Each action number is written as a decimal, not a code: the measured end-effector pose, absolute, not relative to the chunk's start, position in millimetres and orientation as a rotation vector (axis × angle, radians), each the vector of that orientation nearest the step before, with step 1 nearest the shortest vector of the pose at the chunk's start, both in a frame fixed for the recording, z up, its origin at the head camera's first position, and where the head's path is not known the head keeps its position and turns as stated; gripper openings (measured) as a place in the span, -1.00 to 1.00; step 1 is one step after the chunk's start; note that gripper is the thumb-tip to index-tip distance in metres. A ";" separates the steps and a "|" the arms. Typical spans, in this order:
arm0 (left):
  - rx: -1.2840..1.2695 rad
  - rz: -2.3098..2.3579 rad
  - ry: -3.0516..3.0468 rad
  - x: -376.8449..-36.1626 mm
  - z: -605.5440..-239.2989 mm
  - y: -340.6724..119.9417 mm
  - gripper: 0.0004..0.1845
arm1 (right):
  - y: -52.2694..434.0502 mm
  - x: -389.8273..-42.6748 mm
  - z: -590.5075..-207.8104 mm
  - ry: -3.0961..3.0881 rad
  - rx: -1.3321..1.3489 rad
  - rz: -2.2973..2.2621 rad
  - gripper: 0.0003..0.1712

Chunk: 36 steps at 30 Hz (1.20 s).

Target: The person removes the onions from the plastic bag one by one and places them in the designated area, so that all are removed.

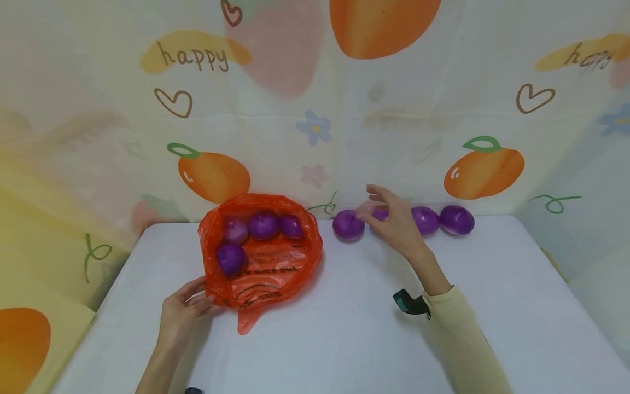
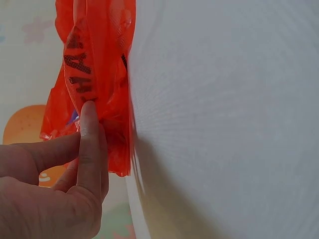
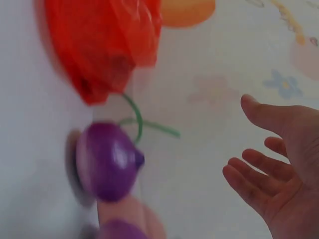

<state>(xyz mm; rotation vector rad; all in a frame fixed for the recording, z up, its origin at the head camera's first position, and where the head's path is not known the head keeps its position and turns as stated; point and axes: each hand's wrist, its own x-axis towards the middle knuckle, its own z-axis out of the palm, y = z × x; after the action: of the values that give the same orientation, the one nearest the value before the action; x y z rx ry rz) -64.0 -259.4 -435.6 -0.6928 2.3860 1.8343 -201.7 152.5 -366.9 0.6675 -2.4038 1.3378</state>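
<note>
A fruit-printed backdrop [image 1: 315, 109] fills the upper half of the head view, with oranges, hearts, flowers and the word "happy" on it. Below it the white counter [image 1: 344, 328] spreads across the lower half of the frame.

On the counter, left of centre, lies an orange-red plastic bag [image 1: 268, 262], its mouth spread wide. Four purple onions [image 1: 263, 225] sit inside it, three in a row along the back and one at the lower left. The left hand [image 1: 182, 312], at the lower left of the frame, holds the near edge of the bag; in the left wrist view its fingers [image 2: 89, 144] and thumb pinch the thin plastic at the counter's edge.

Right of the bag, along the foot of the backdrop, a row of loose purple onions lies on the counter. The leftmost onion [image 1: 348, 225] is just beside the bag; two more [image 1: 426, 220] lie further right, and another is partly hidden behind the right hand [image 1: 394, 221].

The right hand hovers over that row at the centre of the frame, fingers [image 3: 254, 172] spread and relaxed, gripping nothing. In the right wrist view the leftmost onion [image 3: 107, 162] lies at the lower left, apart from the fingertips, with the bag above it.
</note>
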 end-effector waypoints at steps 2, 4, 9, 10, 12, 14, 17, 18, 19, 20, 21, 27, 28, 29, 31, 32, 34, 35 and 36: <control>-0.684 1.831 2.382 -63.9 -436.1 -258.6 -0.40 | 136.8 -200.8 -365.7 -2.417 0.711 1.366 -0.27; -0.687 1.819 2.385 -64.0 -436.5 -258.3 -0.39 | 120.4 -200.3 -365.3 -2.435 0.761 1.374 -0.27; -0.699 1.811 2.391 -64.3 -435.9 -259.8 -0.40 | 80.1 -199.9 -366.0 -2.495 0.883 1.349 -0.26; -0.701 1.808 2.389 -64.3 -435.5 -260.3 -0.40 | 72.4 -199.2 -366.4 -2.510 0.909 1.344 -0.25; -0.699 1.818 2.380 -64.1 -434.7 -261.2 -0.40 | 56.8 -198.5 -368.2 -2.549 0.952 1.312 -0.24; -0.694 1.818 2.383 -63.8 -433.8 -261.7 -0.40 | 41.1 -197.1 -370.2 -2.592 0.997 1.281 -0.24; -0.680 1.843 2.385 -63.4 -432.8 -261.7 -0.41 | 17.9 -195.7 -374.7 -2.638 1.071 1.225 -0.22; -0.679 1.846 2.389 -63.4 -432.7 -261.6 -0.41 | 10.5 -194.9 -376.0 -2.648 1.104 1.212 -0.22; -0.678 1.851 2.388 -63.3 -432.6 -261.3 -0.41 | 3.5 -194.0 -378.0 -2.667 1.125 1.193 -0.21; -0.679 1.859 2.385 -63.2 -432.6 -260.9 -0.41 | -3.2 -193.1 -380.4 -2.684 1.144 1.177 -0.20; -0.679 1.866 2.382 -63.2 -432.6 -260.6 -0.41 | -9.5 -192.1 -382.9 -2.698 1.166 1.171 -0.19; -0.682 1.846 2.386 -62.9 -432.0 -258.4 -0.41 | -41.5 -186.0 -400.0 -2.801 1.211 1.086 -0.14; -0.680 1.843 2.386 -62.9 -431.7 -258.2 -0.41 | -45.9 -185.4 -402.7 -2.818 1.215 1.059 -0.13; -0.678 1.839 2.386 -62.9 -431.4 -258.0 -0.41 | -50.2 -184.8 -405.0 -2.832 1.219 1.046 -0.12; -0.674 1.843 2.381 -63.1 -431.1 -257.8 -0.41 | -58.2 -184.1 -409.5 -2.864 1.219 1.002 -0.09; -0.672 1.844 2.380 -63.2 -430.9 -257.6 -0.41 | -62.0 -184.1 -411.6 -2.877 1.221 0.980 -0.08; -0.670 1.851 2.374 -63.4 -430.9 -257.5 -0.41 | -69.1 -184.7 -415.3 -2.900 1.216 0.949 -0.06; -0.670 1.853 2.374 -63.4 -430.9 -257.4 -0.41 | -72.3 -184.9 -416.8 -2.906 1.215 0.940 -0.05; -0.669 1.852 2.376 -63.5 -431.0 -257.3 -0.41 | -75.4 -185.3 -418.0 -2.914 1.214 0.929 -0.06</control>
<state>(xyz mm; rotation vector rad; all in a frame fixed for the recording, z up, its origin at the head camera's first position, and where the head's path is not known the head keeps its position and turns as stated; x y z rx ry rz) -63.5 -257.3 -431.0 -0.6693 2.3757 1.8519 -185.3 -75.4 -418.0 1.2142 -2.9135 0.9293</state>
